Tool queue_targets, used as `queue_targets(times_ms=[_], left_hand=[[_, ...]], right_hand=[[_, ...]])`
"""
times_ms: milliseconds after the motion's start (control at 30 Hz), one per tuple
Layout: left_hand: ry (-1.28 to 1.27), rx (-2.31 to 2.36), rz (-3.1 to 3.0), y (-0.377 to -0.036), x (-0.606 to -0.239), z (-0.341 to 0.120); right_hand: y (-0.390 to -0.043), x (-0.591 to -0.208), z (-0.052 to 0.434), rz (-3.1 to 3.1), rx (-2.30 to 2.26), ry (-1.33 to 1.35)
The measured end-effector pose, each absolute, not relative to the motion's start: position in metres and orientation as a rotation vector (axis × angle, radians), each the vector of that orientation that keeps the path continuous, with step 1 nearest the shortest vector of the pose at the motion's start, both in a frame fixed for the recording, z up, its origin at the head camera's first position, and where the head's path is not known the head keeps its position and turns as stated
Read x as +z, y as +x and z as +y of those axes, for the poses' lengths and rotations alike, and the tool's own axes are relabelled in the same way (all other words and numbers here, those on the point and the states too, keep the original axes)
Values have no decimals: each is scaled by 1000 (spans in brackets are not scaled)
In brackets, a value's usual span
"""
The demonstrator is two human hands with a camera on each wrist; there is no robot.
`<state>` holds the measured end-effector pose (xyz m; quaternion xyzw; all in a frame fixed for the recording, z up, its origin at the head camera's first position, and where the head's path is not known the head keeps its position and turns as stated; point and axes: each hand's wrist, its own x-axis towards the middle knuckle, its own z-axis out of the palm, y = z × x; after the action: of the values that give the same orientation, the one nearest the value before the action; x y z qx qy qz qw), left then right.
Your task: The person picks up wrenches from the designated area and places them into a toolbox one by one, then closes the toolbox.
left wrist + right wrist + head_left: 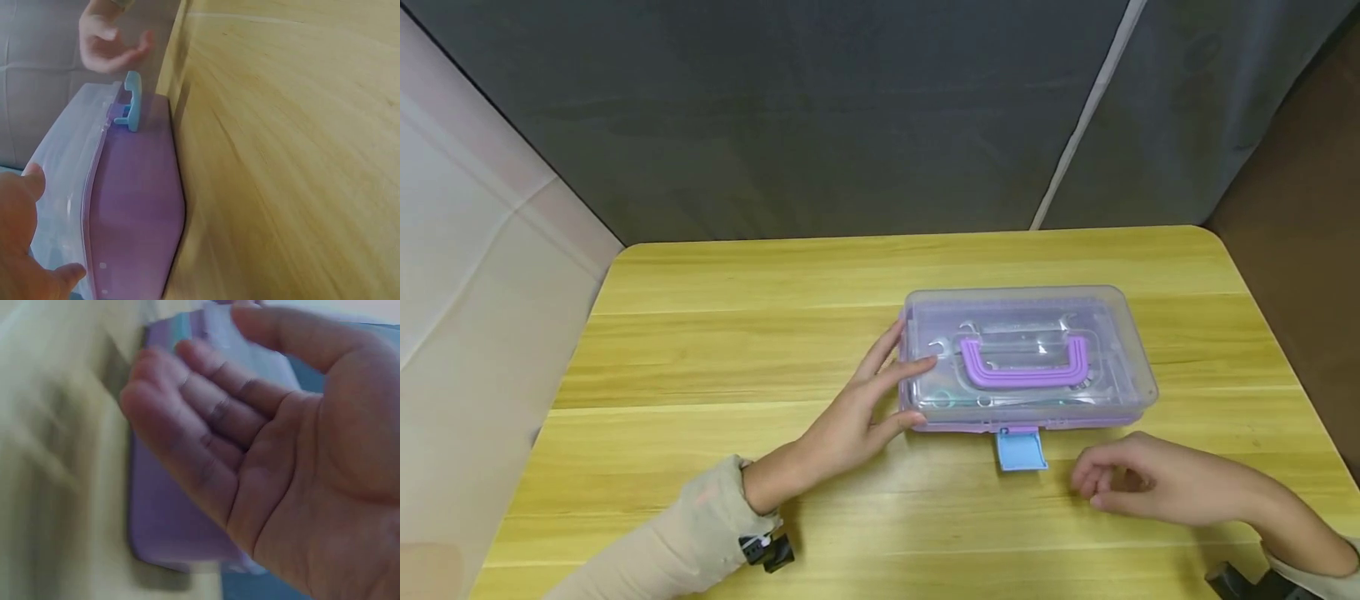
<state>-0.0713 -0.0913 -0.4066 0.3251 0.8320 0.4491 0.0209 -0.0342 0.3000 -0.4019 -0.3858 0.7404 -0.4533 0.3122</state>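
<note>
A purple toolbox (pixel 1120 333) with a see-through lid lies on the table, its lid down. On top is a purple handle (pixel 1026 379), folded flat. At the front a light blue latch (pixel 1021 452) sticks outward, swung away from the box wall. My left hand (pixel 857 412) rests on the box's left end, fingers spread and fairly straight, thumb at the lower front corner. Right of the latch my right hand (pixel 1157 479) hovers apart from the box, fingers loosely bent and palm bare in the right wrist view. Silver wrench-shaped pieces show dimly through the lid.
The wooden table (pixel 715 358) reaches back to a dark grey curtain (pixel 820 125). A white cloth panel (pixel 482 250) borders it on the left, a brown surface (pixel 1300 242) on the right. Each wrist carries a small black camera.
</note>
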Motion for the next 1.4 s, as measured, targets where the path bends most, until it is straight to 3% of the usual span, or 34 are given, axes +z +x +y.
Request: queue_targets(times_ms=[500,1400], left_hand=[[1365,1071,2711,-84,-402,-93],[1368,1094,2671,-87,-407,-94]], right_hand=[[-35,-440,274,2016,-1261,-845],[-32,-443,256,1775,-1551,-654]])
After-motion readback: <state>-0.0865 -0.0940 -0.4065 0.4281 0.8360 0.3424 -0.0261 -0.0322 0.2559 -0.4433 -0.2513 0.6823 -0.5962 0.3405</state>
